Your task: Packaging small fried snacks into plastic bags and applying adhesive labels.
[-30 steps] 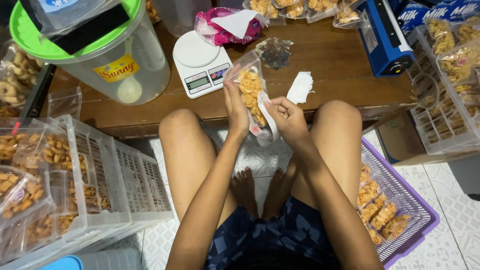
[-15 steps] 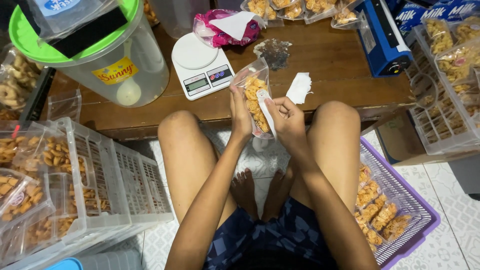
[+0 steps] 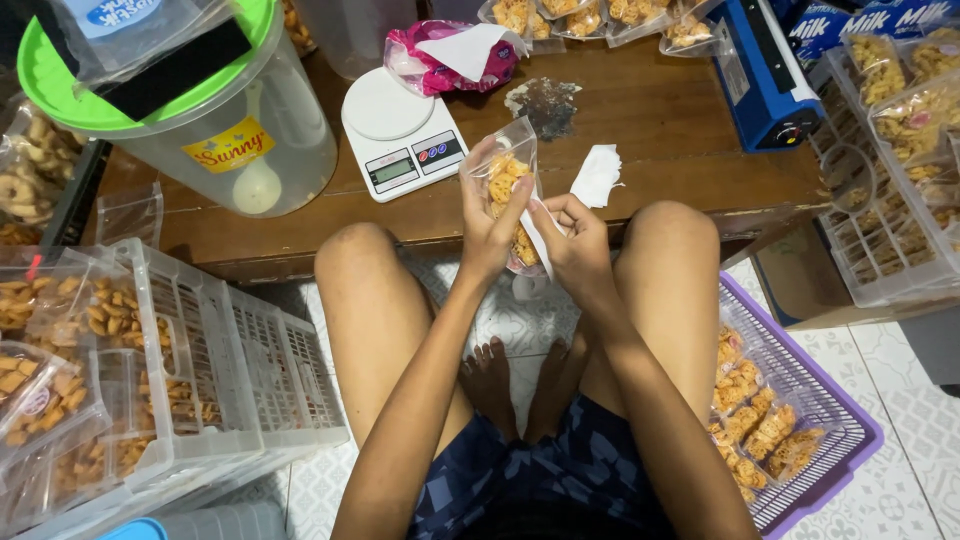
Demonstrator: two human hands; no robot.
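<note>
Both hands grip the clear snack bag, left hand closed around its side, right hand pinching a white strip; next, I judge, careful fixing of this strip.

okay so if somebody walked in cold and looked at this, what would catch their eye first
Probably the clear snack bag of orange-yellow crackers held up at the centre, the left hand gripping its side and the right hand pinching a white strip against it. Next, the big clear tub with a bright green lid at the upper left of the low wooden table, beside a white kitchen scale. A purple basket of filled bags sits at lower right.
</note>
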